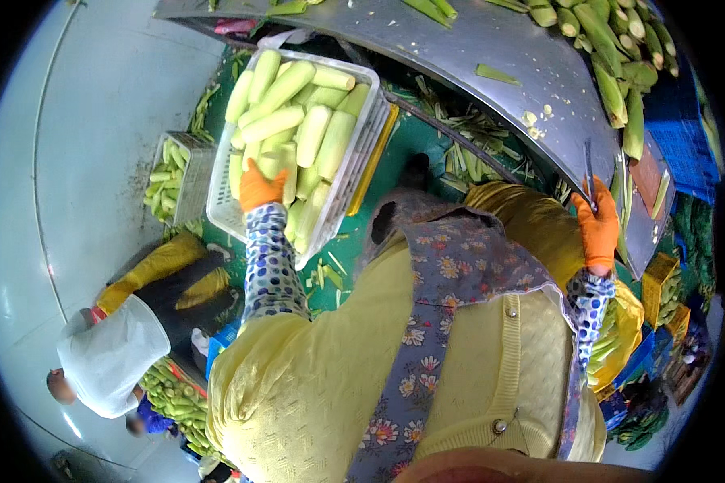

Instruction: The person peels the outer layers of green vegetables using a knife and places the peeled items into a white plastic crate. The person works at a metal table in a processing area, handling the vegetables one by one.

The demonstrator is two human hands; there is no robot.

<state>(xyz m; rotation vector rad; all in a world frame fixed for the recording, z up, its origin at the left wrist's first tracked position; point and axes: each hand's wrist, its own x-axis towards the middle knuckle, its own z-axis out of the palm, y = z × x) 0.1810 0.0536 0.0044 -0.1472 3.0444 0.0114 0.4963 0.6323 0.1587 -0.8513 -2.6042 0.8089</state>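
Note:
In an orange glove, my left hand (263, 190) reaches into a white plastic crate (217, 187) heaped with pale green ears of corn (272, 124). Thumb and fingers close around the near end of one ear, which lies among the others; part of the grip is hidden. My right hand (599, 229), also gloved in orange, grips a knife (589, 171) whose thin blade points up beside the edge of the metal table (459, 60). Only part of the knife's handle shows between the fingers.
Darker unpeeled corn (612, 40) is piled at the table's far right, next to a blue crate (678, 141). Husk scraps (475, 165) litter the green floor. A smaller crate (192, 189) of corn stands at left. Another person (109, 354) works at lower left beside a corn heap (176, 406).

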